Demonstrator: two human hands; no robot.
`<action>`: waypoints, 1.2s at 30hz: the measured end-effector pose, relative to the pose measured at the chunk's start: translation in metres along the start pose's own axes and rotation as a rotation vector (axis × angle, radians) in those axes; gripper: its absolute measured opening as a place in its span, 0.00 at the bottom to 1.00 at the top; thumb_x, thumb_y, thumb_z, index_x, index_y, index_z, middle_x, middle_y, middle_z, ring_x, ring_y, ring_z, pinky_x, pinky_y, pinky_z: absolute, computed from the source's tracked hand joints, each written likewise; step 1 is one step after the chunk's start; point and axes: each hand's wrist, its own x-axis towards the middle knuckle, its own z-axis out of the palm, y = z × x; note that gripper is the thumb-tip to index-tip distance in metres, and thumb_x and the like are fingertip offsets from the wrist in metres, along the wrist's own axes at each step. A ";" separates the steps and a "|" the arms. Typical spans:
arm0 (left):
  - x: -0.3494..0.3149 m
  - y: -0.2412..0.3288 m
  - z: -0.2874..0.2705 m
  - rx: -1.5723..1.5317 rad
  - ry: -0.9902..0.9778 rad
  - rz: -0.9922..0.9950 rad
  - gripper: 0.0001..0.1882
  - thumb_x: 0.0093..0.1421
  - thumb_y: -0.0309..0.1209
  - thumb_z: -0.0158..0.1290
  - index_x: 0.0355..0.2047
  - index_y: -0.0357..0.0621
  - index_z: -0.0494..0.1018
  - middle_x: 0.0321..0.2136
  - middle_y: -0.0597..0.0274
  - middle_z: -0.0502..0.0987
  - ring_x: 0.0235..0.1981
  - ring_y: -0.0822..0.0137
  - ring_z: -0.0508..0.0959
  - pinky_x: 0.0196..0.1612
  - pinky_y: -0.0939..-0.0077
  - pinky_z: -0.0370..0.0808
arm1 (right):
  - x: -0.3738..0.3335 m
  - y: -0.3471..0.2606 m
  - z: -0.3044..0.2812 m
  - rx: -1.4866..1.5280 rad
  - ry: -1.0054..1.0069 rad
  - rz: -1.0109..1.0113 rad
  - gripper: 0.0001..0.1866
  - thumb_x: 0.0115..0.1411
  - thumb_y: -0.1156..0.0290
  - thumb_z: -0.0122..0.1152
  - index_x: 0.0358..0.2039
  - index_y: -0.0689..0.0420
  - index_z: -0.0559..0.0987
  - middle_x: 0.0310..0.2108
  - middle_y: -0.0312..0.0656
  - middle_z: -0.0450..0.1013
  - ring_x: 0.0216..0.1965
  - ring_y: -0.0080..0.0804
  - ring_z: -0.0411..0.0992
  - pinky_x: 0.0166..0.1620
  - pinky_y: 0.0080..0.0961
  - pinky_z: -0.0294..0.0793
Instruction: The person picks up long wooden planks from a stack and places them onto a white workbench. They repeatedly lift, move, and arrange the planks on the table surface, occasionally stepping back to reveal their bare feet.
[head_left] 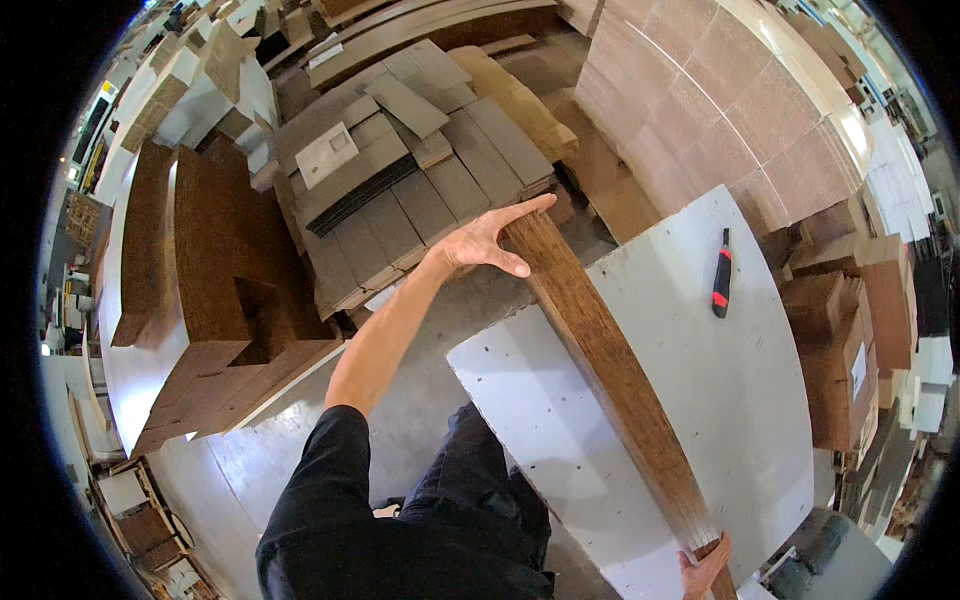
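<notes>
A long brown wood-grained plank [610,370] lies lengthwise across a white, speckled tabletop [725,400]. My left hand [485,243] is at its far end, thumb and fingers spread wide around the corner, touching or nearly touching it. At the near end my right hand [706,570] is closed around the plank, its wrist cut off by the picture's lower edge. A pale, streaked patch shows on the plank just beyond the right hand. Right of the plank lies a red and black utility knife [721,275], apart from both hands.
Beyond the table stands a pallet of stacked grey-brown flat panels [430,190] with a white plate [326,155] on top. Dark brown panel stacks [215,270] rise on the left. A tall wrapped stack [710,100] and brown cartons [825,360] stand on the right.
</notes>
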 end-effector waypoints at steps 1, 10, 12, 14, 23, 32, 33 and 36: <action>0.001 0.001 -0.001 0.000 -0.012 -0.014 0.66 0.34 0.46 0.77 0.73 0.46 0.55 0.72 0.56 0.58 0.73 0.56 0.55 0.75 0.54 0.50 | 0.003 0.000 0.003 -0.008 0.008 -0.016 0.62 0.29 0.75 0.83 0.68 0.64 0.58 0.64 0.59 0.60 0.67 0.60 0.56 0.69 0.53 0.53; 0.002 0.002 -0.004 -0.032 -0.054 0.027 0.62 0.37 0.44 0.77 0.72 0.49 0.58 0.71 0.59 0.61 0.72 0.57 0.59 0.75 0.56 0.53 | 0.012 0.001 0.007 -0.009 -0.019 0.035 0.49 0.29 0.76 0.82 0.54 0.64 0.66 0.51 0.58 0.65 0.57 0.62 0.61 0.61 0.54 0.59; 0.001 0.000 -0.008 -0.031 -0.070 0.011 0.62 0.37 0.44 0.77 0.72 0.48 0.58 0.71 0.59 0.60 0.72 0.57 0.58 0.75 0.56 0.53 | 0.009 0.010 0.014 -0.052 0.027 -0.031 0.46 0.30 0.76 0.81 0.52 0.64 0.66 0.49 0.57 0.65 0.55 0.62 0.62 0.59 0.54 0.60; 0.007 0.001 -0.005 -0.064 -0.088 -0.007 0.62 0.36 0.46 0.78 0.71 0.47 0.59 0.71 0.59 0.60 0.72 0.57 0.58 0.75 0.55 0.52 | -0.003 0.024 0.025 -0.093 0.116 -0.088 0.44 0.32 0.76 0.80 0.51 0.64 0.66 0.47 0.57 0.65 0.53 0.62 0.62 0.57 0.54 0.61; 0.022 -0.053 0.004 -0.122 0.110 0.213 0.53 0.26 0.46 0.81 0.54 0.40 0.73 0.46 0.57 0.78 0.49 0.59 0.78 0.55 0.58 0.76 | 0.023 -0.016 -0.005 -0.044 0.054 -0.045 0.40 0.37 0.68 0.82 0.51 0.59 0.71 0.39 0.50 0.71 0.43 0.53 0.69 0.47 0.45 0.70; -0.027 0.039 -0.013 0.249 0.059 0.529 0.54 0.32 0.69 0.73 0.51 0.43 0.71 0.40 0.64 0.70 0.41 0.65 0.74 0.42 0.64 0.76 | -0.123 0.007 0.066 0.860 1.181 0.855 0.56 0.55 0.48 0.74 0.72 0.64 0.53 0.66 0.55 0.60 0.64 0.52 0.61 0.66 0.47 0.62; -0.034 0.055 -0.012 0.244 0.092 0.537 0.55 0.32 0.69 0.73 0.53 0.43 0.70 0.41 0.63 0.69 0.41 0.65 0.74 0.42 0.63 0.76 | -0.129 0.008 0.084 1.351 1.151 0.962 0.59 0.58 0.33 0.62 0.72 0.67 0.51 0.67 0.57 0.60 0.63 0.53 0.63 0.65 0.47 0.63; -0.047 0.122 -0.016 0.286 -0.020 0.434 0.56 0.35 0.66 0.74 0.56 0.41 0.68 0.44 0.60 0.68 0.43 0.61 0.75 0.43 0.62 0.79 | -0.098 0.002 0.125 2.382 0.973 0.514 0.70 0.56 0.22 0.51 0.69 0.80 0.46 0.68 0.67 0.56 0.67 0.58 0.58 0.69 0.50 0.58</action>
